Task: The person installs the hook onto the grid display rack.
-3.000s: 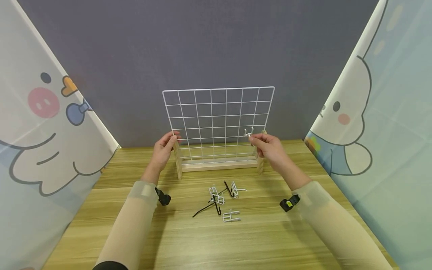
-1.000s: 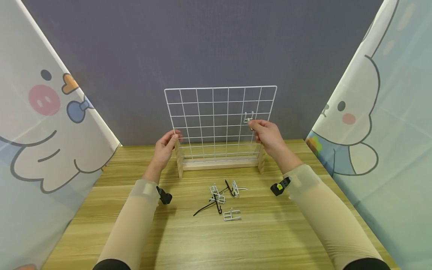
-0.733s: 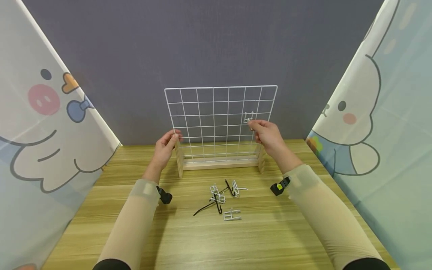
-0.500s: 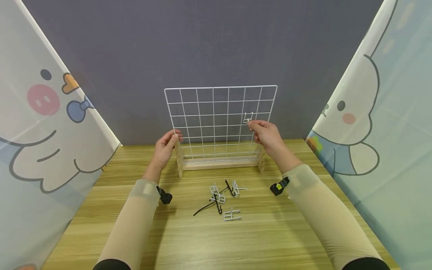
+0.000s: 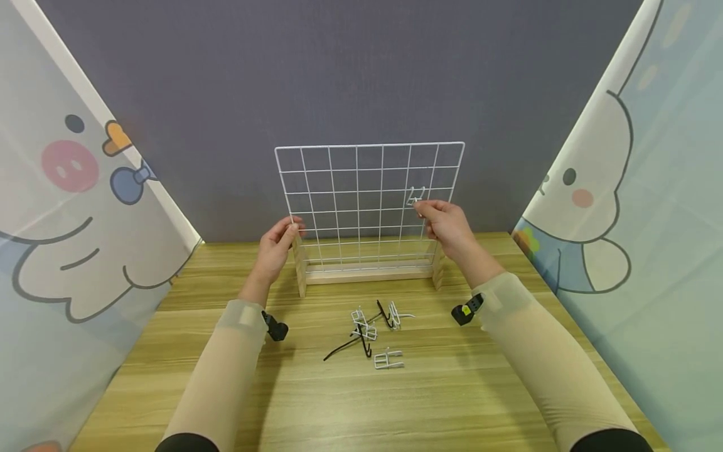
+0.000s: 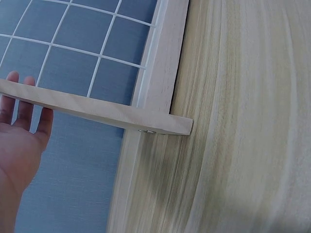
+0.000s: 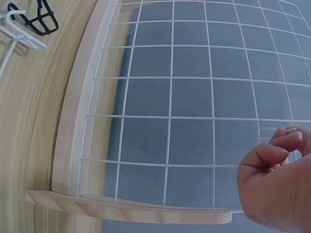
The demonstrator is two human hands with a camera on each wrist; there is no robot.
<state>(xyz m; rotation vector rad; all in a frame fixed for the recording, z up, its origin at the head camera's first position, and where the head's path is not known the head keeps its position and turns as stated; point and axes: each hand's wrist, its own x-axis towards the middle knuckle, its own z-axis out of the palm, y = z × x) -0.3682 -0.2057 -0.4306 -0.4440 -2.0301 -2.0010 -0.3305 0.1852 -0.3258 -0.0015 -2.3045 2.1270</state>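
A white wire grid panel (image 5: 369, 145) stands upright in a pale wooden base (image 5: 367, 275). My left hand (image 5: 273, 250) grips the rack's left side. In the left wrist view its fingers show behind the wooden side piece (image 6: 97, 109), and the thumb is hidden there. Between thumb and forefinger, my right hand (image 5: 449, 227) pinches a white wire hook (image 5: 415, 199) at the right part of the grid. The hook's two prongs point upward; whether they are caught on a wire I cannot tell. Seen from the right wrist, the fingers cover most of the hook.
On the wooden table (image 5: 316, 402), in front of the rack, lies a loose group of white wire hooks (image 5: 364, 331) and black hooks (image 5: 364, 342). One white double-pronged hook (image 5: 388, 360) lies nearer. A grey panel (image 5: 361, 75) rises behind, with printed curtains (image 5: 587, 188) at both sides.
Since three seconds ago, my right hand has raised the white hook higher on the grid. During the last second it has barely shifted. My left hand keeps its grip on the rack.
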